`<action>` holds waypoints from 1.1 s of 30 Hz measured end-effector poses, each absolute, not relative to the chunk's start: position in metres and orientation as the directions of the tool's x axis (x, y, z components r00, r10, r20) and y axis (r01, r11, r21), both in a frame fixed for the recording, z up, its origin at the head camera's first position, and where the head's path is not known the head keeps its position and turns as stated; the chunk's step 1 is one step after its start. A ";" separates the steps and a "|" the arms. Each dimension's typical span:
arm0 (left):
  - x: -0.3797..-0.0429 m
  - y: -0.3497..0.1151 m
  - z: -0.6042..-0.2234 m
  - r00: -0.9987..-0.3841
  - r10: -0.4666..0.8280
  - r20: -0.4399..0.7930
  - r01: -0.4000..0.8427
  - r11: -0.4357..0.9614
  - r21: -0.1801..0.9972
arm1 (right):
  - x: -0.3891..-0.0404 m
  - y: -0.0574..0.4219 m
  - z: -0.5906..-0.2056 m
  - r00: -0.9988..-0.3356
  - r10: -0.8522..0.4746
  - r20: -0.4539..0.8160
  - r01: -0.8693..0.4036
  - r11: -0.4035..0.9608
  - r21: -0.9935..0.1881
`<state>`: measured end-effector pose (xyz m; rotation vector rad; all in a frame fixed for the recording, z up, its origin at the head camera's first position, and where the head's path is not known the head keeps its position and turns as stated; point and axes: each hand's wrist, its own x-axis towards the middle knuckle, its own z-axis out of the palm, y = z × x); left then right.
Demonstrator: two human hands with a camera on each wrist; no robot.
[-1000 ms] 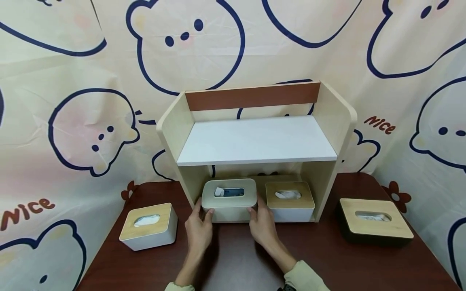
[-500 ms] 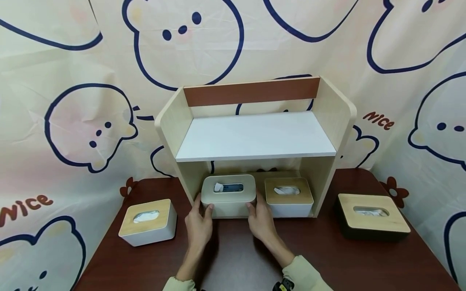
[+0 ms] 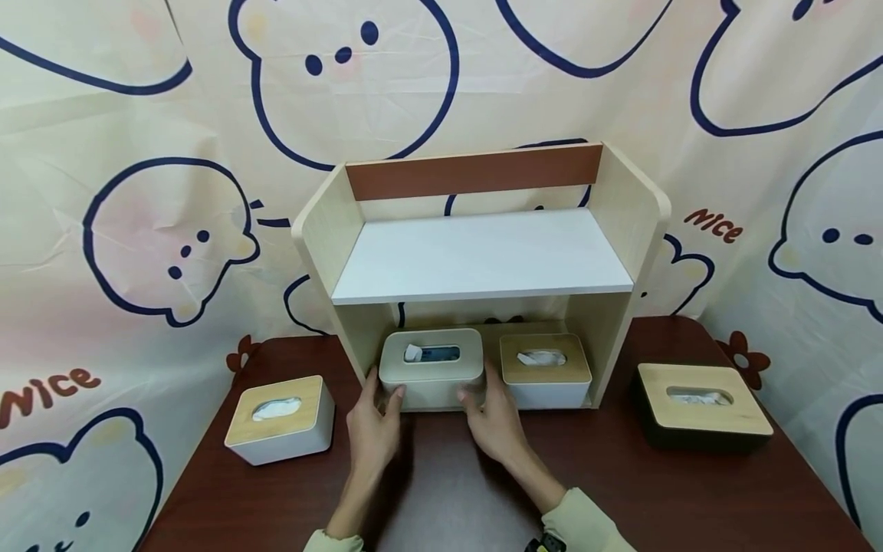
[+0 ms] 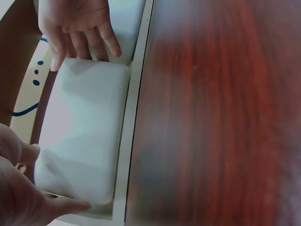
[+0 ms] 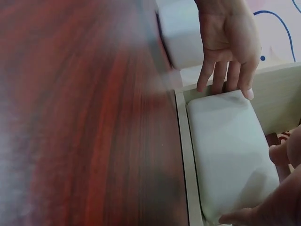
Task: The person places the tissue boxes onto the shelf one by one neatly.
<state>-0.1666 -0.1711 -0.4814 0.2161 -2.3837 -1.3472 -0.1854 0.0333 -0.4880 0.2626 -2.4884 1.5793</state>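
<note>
A pale grey-green tissue box [image 3: 431, 387] sits on the lower level of a wooden shelf unit [image 3: 331, 230], its slot showing a bit of white tissue. My left hand [image 3: 372, 433] holds its left end and my right hand [image 3: 498, 429] its right end, each with the thumb at the front face and the fingers along the side. From the left wrist, the smooth front of the box [image 4: 84, 117] lies between both hands. In the right wrist view the box [image 5: 230, 141] is close behind the shelf's front edge, left-hand fingers reaching down past its end.
To the right inside the shelf stands a white tissue box with a wooden lid [image 3: 548, 376]. Another white one [image 3: 286, 422] is on the dark red-brown table [image 3: 455, 498] at left, and a dark-based one [image 3: 704, 406] at right. A white upper board [image 3: 483, 261] overhangs the hands.
My right thumb has slid further left across the front of the box. The box and left hand stay about where they were; the head view has tilted slightly down.
</note>
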 end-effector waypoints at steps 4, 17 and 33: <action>-0.156 -0.174 -0.475 -0.927 -0.291 0.237 0.057 0.517 0.854 | -0.172 0.040 -0.484 -0.975 -0.080 0.205 -0.220 0.423 -0.879; -0.122 -0.189 -0.461 -0.947 -0.258 0.191 0.031 0.521 0.853 | -0.134 0.043 -0.472 -0.985 -0.097 0.144 -0.172 0.429 -0.887; -0.087 -0.234 -0.444 -0.912 -0.379 0.160 -0.119 0.615 0.780 | -0.123 0.004 -0.466 -0.953 -0.224 0.203 -0.276 0.370 -0.887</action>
